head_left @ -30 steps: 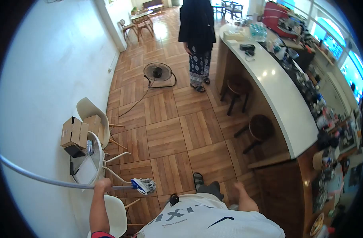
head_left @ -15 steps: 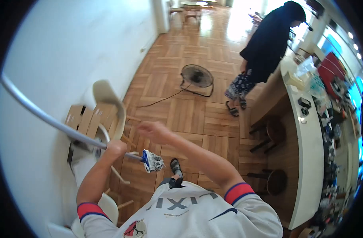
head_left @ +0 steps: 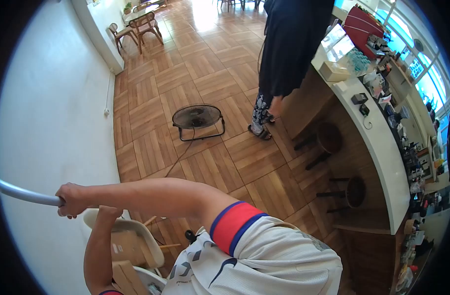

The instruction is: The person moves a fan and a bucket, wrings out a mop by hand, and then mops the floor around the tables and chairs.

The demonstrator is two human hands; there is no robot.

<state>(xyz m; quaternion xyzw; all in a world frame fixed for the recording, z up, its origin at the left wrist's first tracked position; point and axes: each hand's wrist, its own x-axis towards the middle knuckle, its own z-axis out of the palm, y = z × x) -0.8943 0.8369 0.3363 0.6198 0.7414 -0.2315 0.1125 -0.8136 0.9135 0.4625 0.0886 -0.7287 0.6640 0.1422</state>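
Note:
My right hand (head_left: 71, 200) is wrapped around the grey metal handle of the mop (head_left: 28, 193), near the wall on the left. Just below, partly behind my right forearm, my left hand (head_left: 110, 211) appears closed on the same handle, though its fingers are mostly hidden. The mop's head does not show now. Beneath my hands stands a pale chair (head_left: 155, 242) with a cardboard box (head_left: 130, 247) on its seat.
A floor fan (head_left: 197, 117) stands ahead, its cord trailing toward me. A person in dark clothes (head_left: 291, 49) is beside the cluttered white counter (head_left: 382, 162). Dark stools (head_left: 329, 138) line its near side. A table and chairs (head_left: 145, 27) are farther back.
My right hand has come across to the left and taken hold of the mop handle. The mop's head has left view. My view has turned right, and the person is nearer the counter.

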